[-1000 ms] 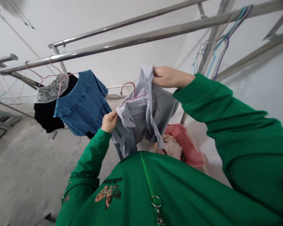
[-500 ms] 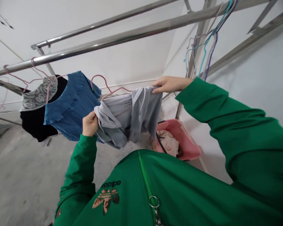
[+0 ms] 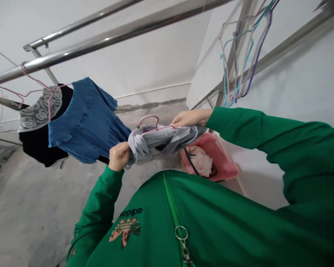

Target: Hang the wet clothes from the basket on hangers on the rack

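A light grey garment (image 3: 172, 141) hangs bunched between my two hands in the middle of the view. Inside its neck sits a pink hanger (image 3: 149, 118), its hook free of the rail and pointing away from me. My left hand (image 3: 119, 155) is closed on the garment's left shoulder. On the other shoulder, my right hand (image 3: 191, 118) pinches the cloth at the hanger's end. Just left of my left hand hangs a blue top (image 3: 85, 118), close to it. The garment's lower part is folded out of sight.
A metal rail (image 3: 100, 42) crosses above, bearing a black top with a lace collar (image 3: 41, 107) on the left. Several empty hangers (image 3: 253, 63) dangle at the upper right. On the floor, a pink basket (image 3: 225, 163) by the wall holds pale cloth (image 3: 199, 161).
Both hands have lowered, and they have come closer together. The grey garment has tipped so its neck opening and hanger lie flatter. My view has shifted slightly.
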`<state>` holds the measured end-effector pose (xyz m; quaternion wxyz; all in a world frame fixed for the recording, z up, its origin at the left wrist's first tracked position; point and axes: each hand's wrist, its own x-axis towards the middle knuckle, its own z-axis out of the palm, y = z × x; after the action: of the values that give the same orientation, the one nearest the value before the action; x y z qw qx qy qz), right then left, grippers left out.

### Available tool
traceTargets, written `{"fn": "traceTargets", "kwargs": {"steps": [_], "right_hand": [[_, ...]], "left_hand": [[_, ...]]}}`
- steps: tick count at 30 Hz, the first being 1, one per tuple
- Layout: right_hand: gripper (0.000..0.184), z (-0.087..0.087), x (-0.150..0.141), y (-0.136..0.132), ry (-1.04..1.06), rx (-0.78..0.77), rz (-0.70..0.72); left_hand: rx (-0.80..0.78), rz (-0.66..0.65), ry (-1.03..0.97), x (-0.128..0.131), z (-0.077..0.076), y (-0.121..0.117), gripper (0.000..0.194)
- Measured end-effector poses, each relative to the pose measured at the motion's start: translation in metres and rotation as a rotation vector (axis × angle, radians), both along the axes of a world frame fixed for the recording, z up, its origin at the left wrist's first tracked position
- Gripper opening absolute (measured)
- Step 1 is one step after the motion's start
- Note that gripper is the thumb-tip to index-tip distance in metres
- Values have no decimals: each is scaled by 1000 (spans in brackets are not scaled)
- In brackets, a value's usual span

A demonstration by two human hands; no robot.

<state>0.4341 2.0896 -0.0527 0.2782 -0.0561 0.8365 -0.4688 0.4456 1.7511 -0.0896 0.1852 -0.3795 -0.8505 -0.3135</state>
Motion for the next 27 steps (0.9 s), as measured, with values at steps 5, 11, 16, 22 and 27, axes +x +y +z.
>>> {"fn": "traceTargets", "kwargs": {"steps": [5, 11, 16, 22, 27], "right_hand": [[25, -14, 6, -6, 201, -13, -272], [48, -8, 1, 17, 476, 513, -79], [52, -6, 10, 18, 292, 767, 269], [32, -25, 24, -23, 128, 309, 766], [17, -90, 43, -74, -54, 97, 899]], "left_hand": [[-63, 7, -24, 33, -27, -6, 31], [-26, 67, -12, 54, -42, -12, 36], [-30, 15, -8, 68, -48, -5, 42], [-97, -124, -37, 81, -54, 5, 44], [-108, -197, -59, 83, -53, 16, 40]]}}
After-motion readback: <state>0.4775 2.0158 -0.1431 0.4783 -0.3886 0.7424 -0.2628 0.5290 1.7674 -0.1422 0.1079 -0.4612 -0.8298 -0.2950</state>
